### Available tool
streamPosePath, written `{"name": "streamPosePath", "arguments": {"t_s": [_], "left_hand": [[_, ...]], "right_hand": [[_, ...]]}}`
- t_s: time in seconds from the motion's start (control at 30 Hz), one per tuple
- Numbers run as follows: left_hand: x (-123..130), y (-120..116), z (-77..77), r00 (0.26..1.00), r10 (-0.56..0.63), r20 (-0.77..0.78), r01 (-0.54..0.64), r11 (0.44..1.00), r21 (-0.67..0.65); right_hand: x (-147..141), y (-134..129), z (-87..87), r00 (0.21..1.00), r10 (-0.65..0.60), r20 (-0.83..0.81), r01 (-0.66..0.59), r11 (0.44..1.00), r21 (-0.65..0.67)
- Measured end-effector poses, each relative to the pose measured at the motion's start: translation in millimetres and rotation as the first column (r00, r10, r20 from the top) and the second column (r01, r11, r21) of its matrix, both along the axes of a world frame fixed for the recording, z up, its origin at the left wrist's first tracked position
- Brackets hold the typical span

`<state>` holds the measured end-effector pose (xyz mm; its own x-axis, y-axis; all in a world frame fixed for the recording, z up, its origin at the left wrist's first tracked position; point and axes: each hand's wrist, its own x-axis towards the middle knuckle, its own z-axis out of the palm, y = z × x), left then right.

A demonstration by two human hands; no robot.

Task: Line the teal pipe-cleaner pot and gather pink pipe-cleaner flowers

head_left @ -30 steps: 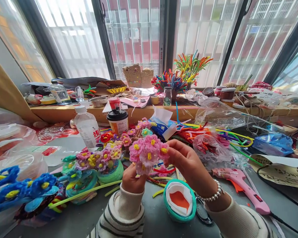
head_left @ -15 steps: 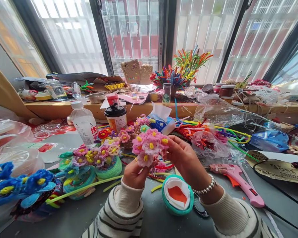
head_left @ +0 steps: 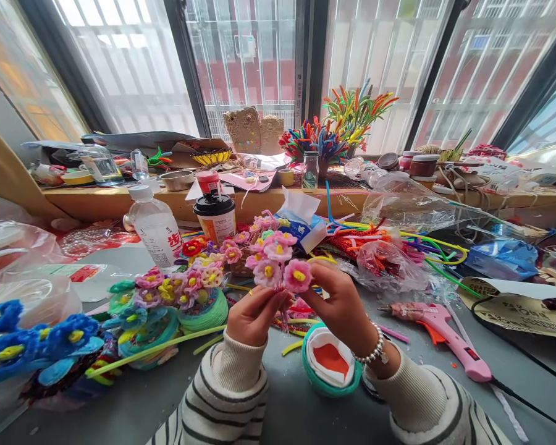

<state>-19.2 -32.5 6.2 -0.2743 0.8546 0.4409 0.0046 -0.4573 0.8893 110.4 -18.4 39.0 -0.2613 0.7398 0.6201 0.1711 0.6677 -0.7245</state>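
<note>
My left hand [head_left: 254, 314] is closed around the thin stems of a bunch of pink pipe-cleaner flowers [head_left: 267, 272]. The blooms are fuzzy with yellow centres, and the stem ends stick out below my fingers. At the bunch's right side, my right hand [head_left: 337, 300] pinches a darker pink pipe-cleaner flower [head_left: 298, 275] by its edge; its face is turned towards me. Just below my hands stands a green round pot [head_left: 309, 371] with a white lining and something orange-red inside.
A pink glue gun [head_left: 449, 334] lies to the right, its cord trailing off. Left are finished flower pots [head_left: 206, 315], blue flowers [head_left: 74, 337], a water bottle [head_left: 152, 225] and a lidded cup [head_left: 215, 216]. Loose pipe cleaners [head_left: 366, 238] and a tissue pack [head_left: 301, 228] lie behind.
The darker pink flower has come to the front right of the bunch in my right fingers. The bunch has tilted and spread, showing its stems, and my right hand has moved slightly down and left.
</note>
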Motion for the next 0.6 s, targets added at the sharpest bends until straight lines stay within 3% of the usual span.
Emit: {"name": "streamPosePath", "arguments": {"t_s": [0.07, 0.2, 0.4, 0.53, 0.6], "left_hand": [[-0.5, 0.6, -0.8, 0.998, 0.023, -0.050, -0.020, 0.999, 0.047], [-1.2, 2.5, -3.0, 0.986, 0.066, -0.156, -0.042, 0.987, 0.153], [-6.9, 4.8, -12.2, 0.901, 0.303, -0.309, -0.161, 0.897, 0.411], [-12.9, 5.2, -18.9, 0.826, 0.421, -0.375, -0.226, 0.857, 0.463], [-14.9, 6.6, -20.0, 0.835, 0.413, -0.363, -0.233, 0.864, 0.445]], "right_hand": [[0.7, -0.5, -0.3, 0.999, -0.029, 0.028, 0.028, 0.998, 0.054], [0.6, -0.9, 0.2, 0.999, -0.033, 0.027, 0.033, 0.999, 0.019], [2.7, -5.5, 6.2, 0.993, -0.050, 0.105, 0.037, 0.992, 0.117], [6.9, -5.8, 10.2, 0.991, -0.038, 0.129, 0.021, 0.990, 0.136], [9.3, -3.9, 11.6, 0.986, -0.024, 0.164, 0.001, 0.990, 0.140]]}}
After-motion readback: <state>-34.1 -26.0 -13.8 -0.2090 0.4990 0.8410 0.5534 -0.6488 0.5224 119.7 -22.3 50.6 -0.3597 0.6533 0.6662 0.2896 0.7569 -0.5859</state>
